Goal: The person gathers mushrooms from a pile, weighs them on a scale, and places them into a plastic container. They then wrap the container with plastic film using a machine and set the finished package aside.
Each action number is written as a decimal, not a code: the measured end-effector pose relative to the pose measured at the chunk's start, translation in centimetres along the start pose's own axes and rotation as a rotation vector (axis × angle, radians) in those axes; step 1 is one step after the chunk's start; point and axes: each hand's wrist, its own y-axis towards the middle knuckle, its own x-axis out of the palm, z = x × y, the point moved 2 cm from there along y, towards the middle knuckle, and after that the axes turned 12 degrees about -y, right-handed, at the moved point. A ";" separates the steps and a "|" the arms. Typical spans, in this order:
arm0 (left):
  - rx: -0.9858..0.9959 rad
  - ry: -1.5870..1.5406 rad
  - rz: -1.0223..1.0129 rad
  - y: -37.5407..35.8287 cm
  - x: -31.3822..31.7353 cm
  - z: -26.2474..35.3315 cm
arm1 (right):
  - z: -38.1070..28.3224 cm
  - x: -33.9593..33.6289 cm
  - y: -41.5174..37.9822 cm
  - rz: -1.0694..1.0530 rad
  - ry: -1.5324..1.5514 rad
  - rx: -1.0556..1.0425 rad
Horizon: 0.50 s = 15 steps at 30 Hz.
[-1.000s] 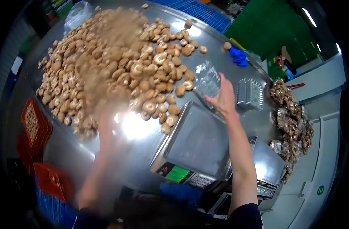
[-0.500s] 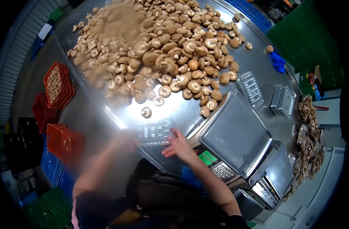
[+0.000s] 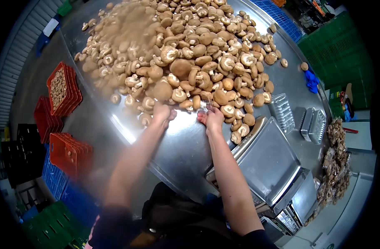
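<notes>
Both hands are at the near edge of a large heap of brown-capped mushrooms [image 3: 202,62] on a metal table [image 3: 181,149]. My left hand [image 3: 162,113] is closed, its fingers curled beside the lowest mushrooms; what it grips is hidden. To its right, my right hand [image 3: 212,118] has its fingers bent together around a glinting, see-through edge, which looks like a clear plastic tray [image 3: 205,104]. Most of that tray cannot be made out against the mushrooms. Several mushrooms lie between the two hands.
Right of my arm stands a scale with a metal pan [image 3: 268,159]. Beyond it lie clear plastic trays [image 3: 283,113] and packed mushrooms [image 3: 335,162]. Red crates [image 3: 65,89] stand at the left, one holding mushrooms. A blue cloth or glove [image 3: 311,81] lies near the far right edge.
Both hands have moved forward from the table's front edge to the heap, and their fingers have closed. The clear tray that lay between them is gone from that spot. The view has shifted slightly.
</notes>
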 end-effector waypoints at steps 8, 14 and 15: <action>0.173 -0.044 0.102 -3.8 -0.6 -1.0 | 2.6 -0.3 -2.4 0.023 -0.028 -0.120; 0.105 0.181 0.029 -10.3 -2.5 -1.4 | 5.7 -2.9 -8.8 -0.035 -0.163 -0.104; 0.037 0.218 0.089 -11.8 -2.2 -1.3 | 6.2 -3.5 -10.1 -0.049 -0.194 -0.110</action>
